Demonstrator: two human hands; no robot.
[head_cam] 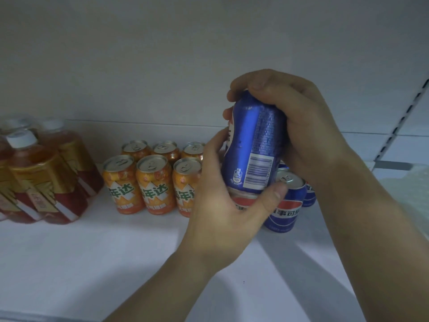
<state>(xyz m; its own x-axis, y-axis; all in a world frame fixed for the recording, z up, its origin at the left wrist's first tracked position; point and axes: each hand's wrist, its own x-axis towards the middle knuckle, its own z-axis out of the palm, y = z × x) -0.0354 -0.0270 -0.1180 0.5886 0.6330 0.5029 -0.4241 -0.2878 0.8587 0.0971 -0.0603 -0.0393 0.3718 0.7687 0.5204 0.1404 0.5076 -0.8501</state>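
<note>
My right hand (301, 126) grips a blue cola can (255, 140) from above and behind, fingers curled over its top rim. This can stands upright on top of a second blue cola can (243, 202), which is mostly hidden. My left hand (220, 205) wraps around that lower can, thumb across its front, fingertips reaching up along the left side of the upper can. Both cans are over the white shelf (116, 252), among other cola cans.
A blue cola can (287, 203) stands just right of my left thumb, with another (310, 194) behind it. Several orange soda cans (151, 182) stand to the left. Red-orange tea bottles (34, 173) fill the far left. A slotted upright rail (399, 122) is at the right.
</note>
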